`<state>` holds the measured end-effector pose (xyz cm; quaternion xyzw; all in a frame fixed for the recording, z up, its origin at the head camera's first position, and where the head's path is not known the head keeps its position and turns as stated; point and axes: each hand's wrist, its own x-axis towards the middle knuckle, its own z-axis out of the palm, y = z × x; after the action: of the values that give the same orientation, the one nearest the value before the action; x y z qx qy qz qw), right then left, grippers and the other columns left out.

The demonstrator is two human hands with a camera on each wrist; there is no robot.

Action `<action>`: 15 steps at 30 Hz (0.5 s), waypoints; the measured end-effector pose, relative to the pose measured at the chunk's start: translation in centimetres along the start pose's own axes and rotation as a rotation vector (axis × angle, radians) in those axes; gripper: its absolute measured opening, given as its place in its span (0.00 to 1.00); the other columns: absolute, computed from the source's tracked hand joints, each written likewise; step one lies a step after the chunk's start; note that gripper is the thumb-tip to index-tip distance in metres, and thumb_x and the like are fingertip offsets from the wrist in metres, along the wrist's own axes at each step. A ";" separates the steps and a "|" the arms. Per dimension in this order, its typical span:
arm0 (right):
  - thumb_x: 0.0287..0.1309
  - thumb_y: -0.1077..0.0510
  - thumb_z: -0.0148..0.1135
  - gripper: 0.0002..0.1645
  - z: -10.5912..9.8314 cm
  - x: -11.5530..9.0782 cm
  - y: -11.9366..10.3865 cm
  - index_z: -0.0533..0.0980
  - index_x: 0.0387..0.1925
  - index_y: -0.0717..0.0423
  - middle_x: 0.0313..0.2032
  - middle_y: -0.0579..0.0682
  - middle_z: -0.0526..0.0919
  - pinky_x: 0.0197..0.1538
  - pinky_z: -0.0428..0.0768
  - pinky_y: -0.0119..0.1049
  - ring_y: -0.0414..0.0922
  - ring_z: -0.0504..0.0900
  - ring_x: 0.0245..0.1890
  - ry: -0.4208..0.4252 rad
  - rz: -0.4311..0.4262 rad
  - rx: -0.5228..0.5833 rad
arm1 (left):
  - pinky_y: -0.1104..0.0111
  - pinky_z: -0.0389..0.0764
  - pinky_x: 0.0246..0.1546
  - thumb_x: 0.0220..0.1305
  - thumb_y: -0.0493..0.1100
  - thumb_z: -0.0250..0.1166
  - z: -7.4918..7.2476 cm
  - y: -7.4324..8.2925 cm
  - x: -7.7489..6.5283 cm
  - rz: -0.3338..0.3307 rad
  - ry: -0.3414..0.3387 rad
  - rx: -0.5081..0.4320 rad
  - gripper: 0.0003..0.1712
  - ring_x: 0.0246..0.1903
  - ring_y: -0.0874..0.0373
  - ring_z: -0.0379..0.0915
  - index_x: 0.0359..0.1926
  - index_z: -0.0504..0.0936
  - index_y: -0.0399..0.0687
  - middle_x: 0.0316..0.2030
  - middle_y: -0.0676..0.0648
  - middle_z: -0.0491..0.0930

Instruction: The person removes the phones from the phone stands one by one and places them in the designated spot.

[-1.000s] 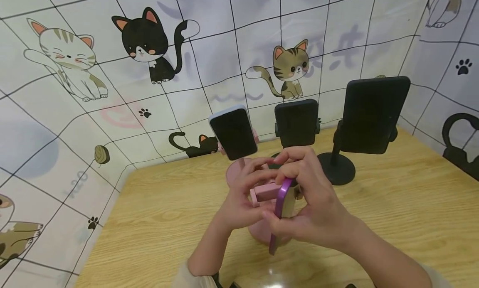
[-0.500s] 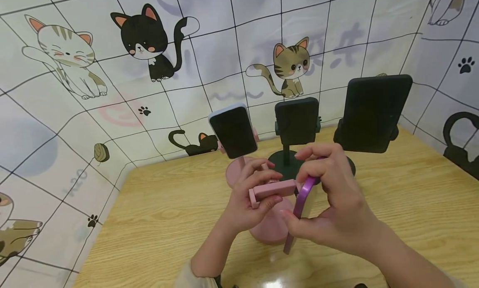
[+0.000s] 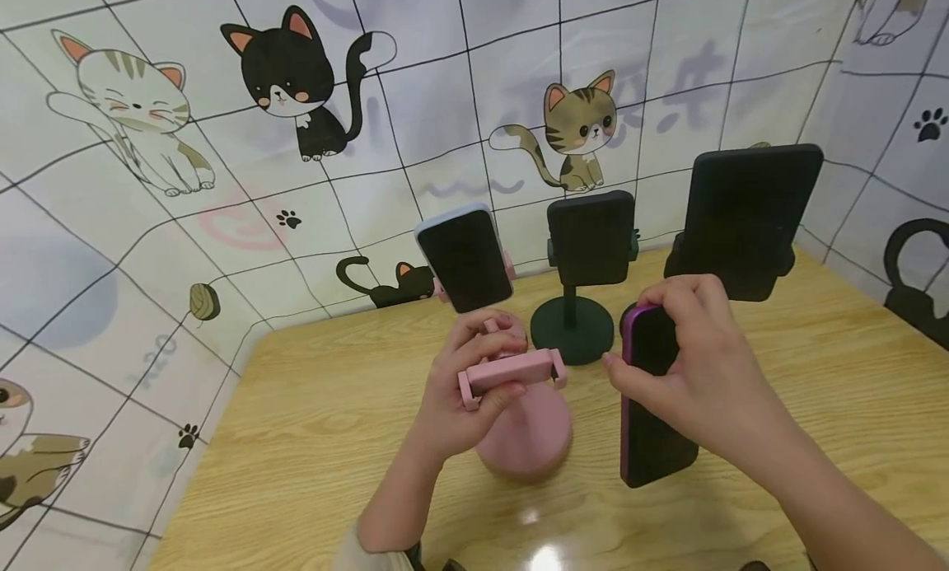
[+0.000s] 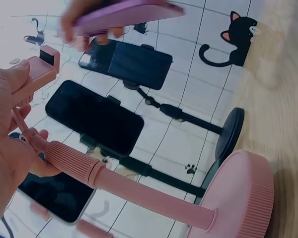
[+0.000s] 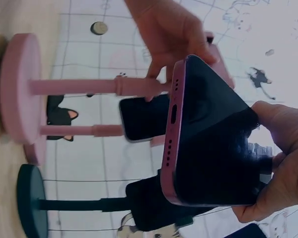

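Note:
A pink phone stand stands on its round base (image 3: 530,435) near the middle of the table. My left hand (image 3: 448,390) grips the top of this stand, its thumb and fingers about the pink clamp (image 3: 511,372); nothing sits in the clamp. In the left wrist view the ribbed pole (image 4: 149,198) runs from that hand down to the base. To the right, my right hand (image 3: 704,373) holds a purple-edged phone (image 3: 656,439) by its upper part, apart from the stand. The dark screen (image 5: 213,144) shows in the right wrist view, port end away from the hand.
Along the back of the wooden table (image 3: 319,439) are a light-blue phone (image 3: 465,262) on another pink stand, a black phone (image 3: 593,240) on a dark green stand, and a larger black tablet (image 3: 752,221) on a black stand. A cat-print sheet (image 3: 445,85) hangs behind.
My right hand has moved right with the purple phone, away from the pink clamp, and the phone has turned to show its screen. My left hand has shifted slightly left, still holding the stand.

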<state>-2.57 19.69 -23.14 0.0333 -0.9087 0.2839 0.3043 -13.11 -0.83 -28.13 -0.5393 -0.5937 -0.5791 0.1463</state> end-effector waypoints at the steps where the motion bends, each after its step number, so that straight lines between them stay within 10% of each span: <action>1: 0.34 0.60 0.73 0.31 0.1 0.0 0.1 0.66 0.40 0.61 0.40 0.57 0.62 0.28 0.73 0.45 0.51 0.64 0.37 -0.029 0.033 0.000 | 0.64 0.72 0.45 0.56 0.50 0.62 -0.2 0.1 -0.1 -0.002 0.005 -0.001 0.19 0.49 0.46 0.63 0.42 0.75 0.39 0.46 0.37 0.67; 15: 0.47 0.52 0.63 0.30 4.4 0.4 4.3 0.63 0.47 0.64 0.44 0.69 0.61 0.31 0.71 0.50 0.63 0.65 0.36 -0.382 0.274 -0.034 | 0.68 0.70 0.47 0.53 0.47 0.66 -4.4 0.7 -1.6 -0.003 0.125 0.059 0.18 0.49 0.49 0.65 0.43 0.78 0.43 0.45 0.37 0.69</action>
<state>-6.20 20.94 -27.90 -0.0424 -0.9505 0.2955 0.0859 -13.93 -5.49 -27.82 -0.4964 -0.6010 -0.5943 0.1980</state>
